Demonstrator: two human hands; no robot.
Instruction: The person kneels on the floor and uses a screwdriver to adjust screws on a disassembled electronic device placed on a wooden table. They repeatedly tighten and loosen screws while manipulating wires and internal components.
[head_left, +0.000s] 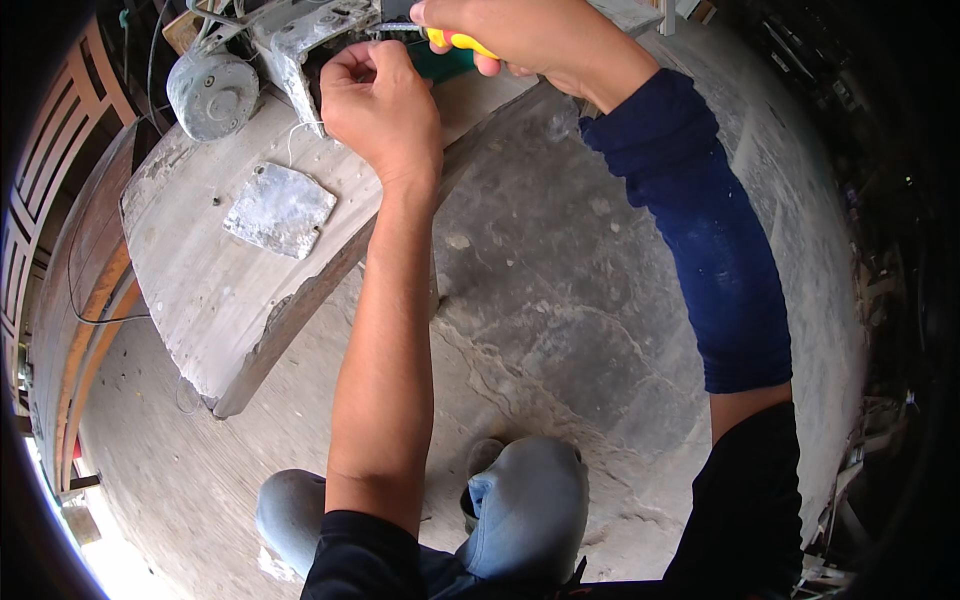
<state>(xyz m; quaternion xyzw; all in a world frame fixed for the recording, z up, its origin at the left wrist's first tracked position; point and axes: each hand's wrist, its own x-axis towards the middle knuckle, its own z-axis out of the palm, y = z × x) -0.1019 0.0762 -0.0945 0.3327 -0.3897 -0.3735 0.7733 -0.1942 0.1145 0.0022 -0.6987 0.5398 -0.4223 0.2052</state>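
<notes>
My right hand [540,40] is wrapped round the yellow and red handle of a screwdriver [460,42]. Its metal shaft points left, toward a dusty grey metal machine housing [295,50]. Close to that shaft, my left hand [385,110] has its fingers pinched together at the housing's open side. Whatever sits between those fingertips is hidden. A whitish, worn metal plate [281,210] lies flat on the wooden board below and left of my left hand. Near the plate runs a thin white wire [292,140]. Something dark green [442,62] shows behind my hands.
A round, dusty motor-like part [213,96] adjoins the housing at the left. The thick wooden board [200,290] has a chipped front edge. Curved wooden furniture [90,260] stands far left, with a dark cable beside it. My knees [530,505] are below, over the cracked concrete floor [560,260].
</notes>
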